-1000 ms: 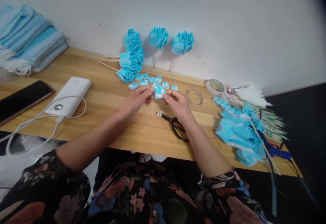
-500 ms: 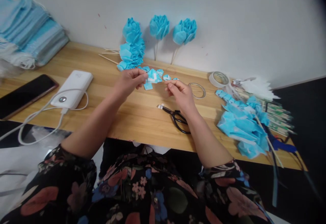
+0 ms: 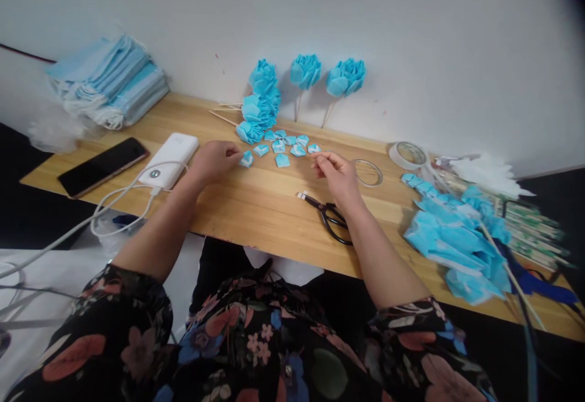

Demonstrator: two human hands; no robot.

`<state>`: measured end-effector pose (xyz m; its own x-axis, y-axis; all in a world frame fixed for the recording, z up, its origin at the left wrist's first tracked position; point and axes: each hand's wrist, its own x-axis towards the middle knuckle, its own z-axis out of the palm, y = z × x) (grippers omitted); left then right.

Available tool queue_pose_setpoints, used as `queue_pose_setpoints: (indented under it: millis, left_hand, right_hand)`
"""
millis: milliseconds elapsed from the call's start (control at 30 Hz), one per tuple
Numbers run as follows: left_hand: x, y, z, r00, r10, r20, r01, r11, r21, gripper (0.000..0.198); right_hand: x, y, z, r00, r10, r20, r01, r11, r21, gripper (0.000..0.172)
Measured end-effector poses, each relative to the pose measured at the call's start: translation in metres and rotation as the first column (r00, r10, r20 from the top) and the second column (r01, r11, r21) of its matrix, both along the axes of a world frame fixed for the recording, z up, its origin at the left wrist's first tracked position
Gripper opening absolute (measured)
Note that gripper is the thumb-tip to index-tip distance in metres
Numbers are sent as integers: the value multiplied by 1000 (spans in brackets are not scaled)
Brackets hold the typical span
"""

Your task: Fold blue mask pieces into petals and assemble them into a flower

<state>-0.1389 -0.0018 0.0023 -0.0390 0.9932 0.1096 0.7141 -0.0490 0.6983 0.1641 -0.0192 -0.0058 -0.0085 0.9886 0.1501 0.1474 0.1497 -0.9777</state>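
Clear plastic lies crumpled beside a stack of pale blue masks; whether it contains anything cannot be made out. At the far right, a blue tool is partly covered by crumpled blue material, and the wooden surface runs out of view. The right forearm borders the black handles of the scissors, hiding their edge.

The left hand reaches forward, palm down, its fingers bunched at the leftmost folded piece; whether they grip it cannot be told. The other folded pieces lie loosely clustered between the hands, in front of the blue paper flowers. The right hand is held with fingers curled near the cluster's right end; whether the fingertips meet is unclear.
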Motion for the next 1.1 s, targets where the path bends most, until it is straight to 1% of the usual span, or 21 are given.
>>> queue_pose_setpoints:
  millis: [133, 233, 300, 333, 367, 433, 467, 533, 567, 600, 633, 667, 700, 767, 833, 900, 1000, 1100]
  left_hand:
    - [1, 8, -8, 988, 9, -152, -5, 1000, 23, 14]
    - [2, 12, -10, 967, 30, -253, -26, 999, 19, 13]
    - [2, 13, -11, 957, 23, -288, -21, 1000, 11, 13]
    - [2, 13, -11, 955, 11, -297, -9, 1000, 10, 12]
    - [2, 13, -12, 953, 11, -303, -8, 1000, 9, 12]
    - [2, 14, -13, 949, 19, -313, -22, 1000, -6, 15]
    - [2, 14, -14, 944, 22, -328, -30, 999, -19, 17]
    - [3, 14, -13, 922, 17, -387, -39, 998, -48, 24]
    - [4, 14, -12, 905, 10, -425, -42, 997, -67, 28]
    - [4, 14, -11, 888, 3, -461, -47, 995, -85, 32]
    - [5, 13, -10, 872, -4, -490, -52, 994, -101, 36]
    - [5, 13, -9, 860, -10, -511, -56, 992, -114, 39]
    - [6, 13, -8, 851, -16, -525, -58, 991, -124, 41]
    - [6, 12, -6, 843, -25, -537, -54, 990, -131, 43]
    - [6, 12, -4, 842, -35, -538, -49, 989, -140, 44]
    - [6, 12, -4, 844, -39, -534, -49, 988, -149, 44]
    - [6, 13, -5, 844, -38, -536, -50, 988, -149, 43]
    - [5, 14, -6, 839, -41, -542, -42, 989, -140, 42]
  right_hand:
    - [2, 5, -6, 999, -33, 33, 32, 999, 36, 24]
    - [4, 5, -1, 990, -41, 136, 32, 997, 66, 24]
    - [10, 2, 11, 955, -16, 297, -15, 995, 99, 27]
    - [16, 1, 20, 913, -2, 408, -49, 992, 115, 28]
    - [24, -1, 30, 849, -13, 528, -71, 988, 139, 29]
    - [48, -4, 51, 794, -71, 604, -31, 987, 157, 27]
    - [63, -5, 62, 752, -111, 650, -3, 985, 171, 25]
    - [97, -7, 80, 656, -195, 729, 68, 977, 200, 26]
    - [113, -7, 88, 530, -222, 818, 106, 975, 196, 27]
    - [129, -8, 94, 387, -193, 902, 131, 979, 153, 30]
    - [142, -8, 99, 248, -153, 957, 182, 977, 109, 33]
    - [153, -8, 102, 140, -83, 987, 215, 975, 52, 36]
    - [163, -8, 103, 74, -22, 997, 243, 970, 3, 38]
    - [175, -7, 103, -6, 81, 997, 282, 956, -76, 40]
    - [181, -5, 101, -49, 146, 988, 316, 941, -124, 42]
    - [187, -2, 99, -69, 185, 980, 339, 928, -151, 43]
    - [197, 3, 98, -70, 225, 972, 346, 919, -188, 43]
    - [208, 5, 97, -68, 316, 946, 307, 909, -281, 34]
